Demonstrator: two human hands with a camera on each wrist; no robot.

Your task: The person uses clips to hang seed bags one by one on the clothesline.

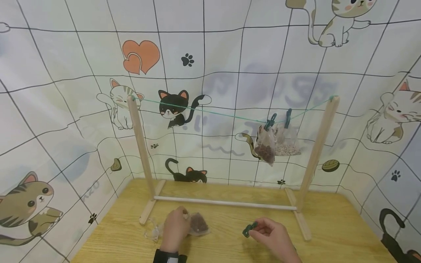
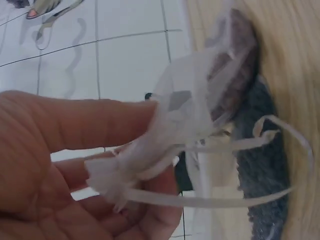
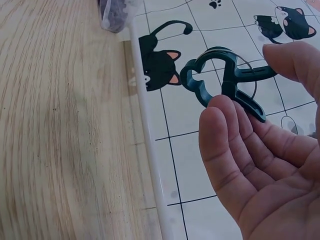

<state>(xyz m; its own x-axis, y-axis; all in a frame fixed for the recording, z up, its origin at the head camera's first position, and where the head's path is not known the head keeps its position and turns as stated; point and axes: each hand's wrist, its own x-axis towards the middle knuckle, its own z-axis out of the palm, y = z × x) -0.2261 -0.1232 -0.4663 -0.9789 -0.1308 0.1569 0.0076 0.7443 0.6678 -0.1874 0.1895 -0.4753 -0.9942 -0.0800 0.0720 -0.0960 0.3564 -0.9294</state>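
Note:
My left hand pinches the gathered neck of a sheer white drawstring bag between thumb and fingers. Dark contents fill the bag's far end, and its ribbons trail loose. Over the tabletop to the right, my right hand holds a dark green spring clip by its handles. The right wrist view shows the thumb on one handle and the fingers under the other. Two filled sheer bags, one with brown contents and one with pale contents, hang from the green string by green clips.
A wooden frame with a left post, a right post and a white crossbar stands on the wooden table. Loose white ribbons lie left of my left hand. Beyond the held bag lies a bumpy grey-blue bundle.

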